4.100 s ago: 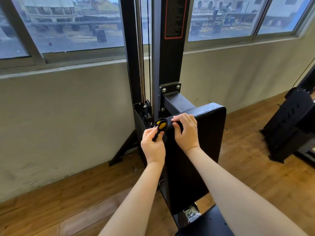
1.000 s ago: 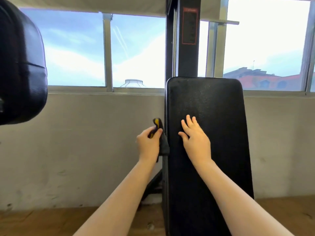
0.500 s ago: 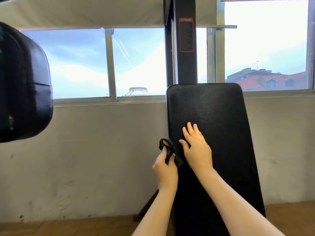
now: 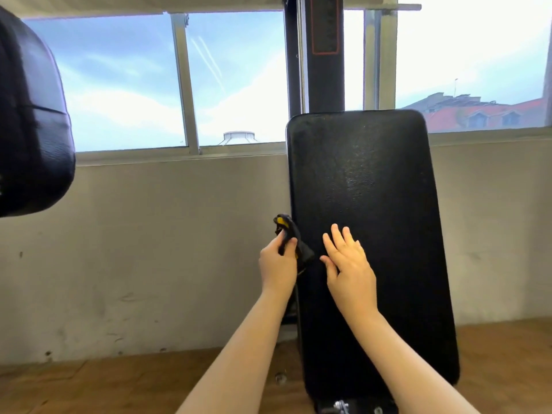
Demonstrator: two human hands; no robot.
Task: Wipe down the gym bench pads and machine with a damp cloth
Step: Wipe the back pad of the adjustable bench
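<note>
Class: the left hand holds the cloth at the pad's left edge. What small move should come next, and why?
Probably sweep the cloth rightward onto the back pad face: the left hand grips it at the edge, while the right hand lies flat, steadying the pad.

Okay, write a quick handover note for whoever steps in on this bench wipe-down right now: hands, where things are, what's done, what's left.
Left hand: grips the black and yellow cloth against the left edge of the upright back pad.
Right hand: flat on the pad face, fingers straight, bracing it.
Done: cannot tell from this view how much has been wiped.
Left: likely the rest of the pad face, the other black pad at far left, and the machine column behind.
</note>
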